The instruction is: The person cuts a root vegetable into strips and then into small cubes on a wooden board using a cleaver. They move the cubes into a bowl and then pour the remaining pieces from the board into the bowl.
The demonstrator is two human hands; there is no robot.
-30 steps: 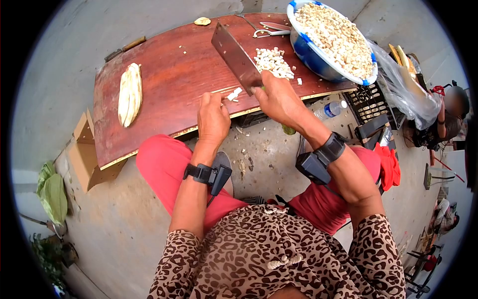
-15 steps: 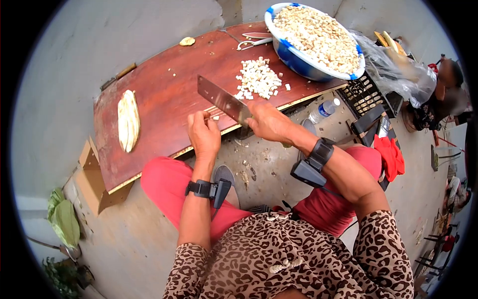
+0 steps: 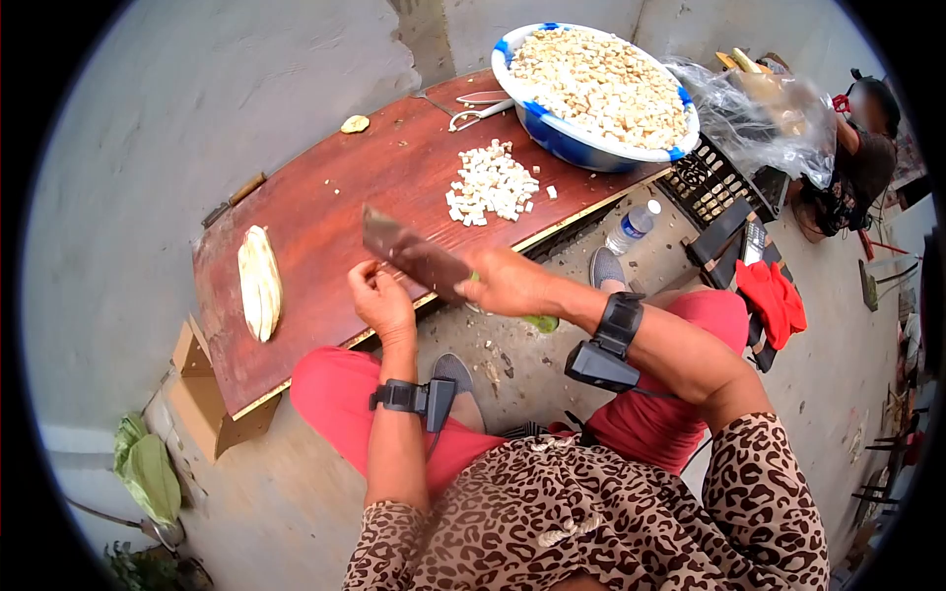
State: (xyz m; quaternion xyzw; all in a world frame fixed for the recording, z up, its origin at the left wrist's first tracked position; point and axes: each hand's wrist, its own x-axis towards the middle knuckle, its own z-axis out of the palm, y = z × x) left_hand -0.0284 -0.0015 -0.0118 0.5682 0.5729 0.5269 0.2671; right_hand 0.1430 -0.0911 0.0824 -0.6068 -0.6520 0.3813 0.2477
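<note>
My right hand (image 3: 507,284) is wrapped round the handle of a cleaver (image 3: 416,254). Its broad blade, a little blurred, tilts up to the left over the front of the red-brown table (image 3: 320,251). Just left of the blade, my left hand (image 3: 386,305) has its fingers curled together; whatever they hold is hidden. A heap of small pale cubes (image 3: 493,184) lies on the table beyond the cleaver. Toward the left end rests a long, pale, peeled vegetable (image 3: 259,286) with lengthwise lines along it.
A blue-and-white basin (image 3: 567,138) heaped with cubes stands at the table's far right. Near it lies a white-handled peeler (image 3: 480,115). A wooden-handled tool (image 3: 234,200) lies along the back edge. A water bottle (image 3: 633,227) stands below, and another person (image 3: 857,163) sits at right.
The view has shifted, so the table appears lower and farther left. The cleaver remains in my right hand, its blade more blurred. My left hand stays beside it, fingers still curled.
</note>
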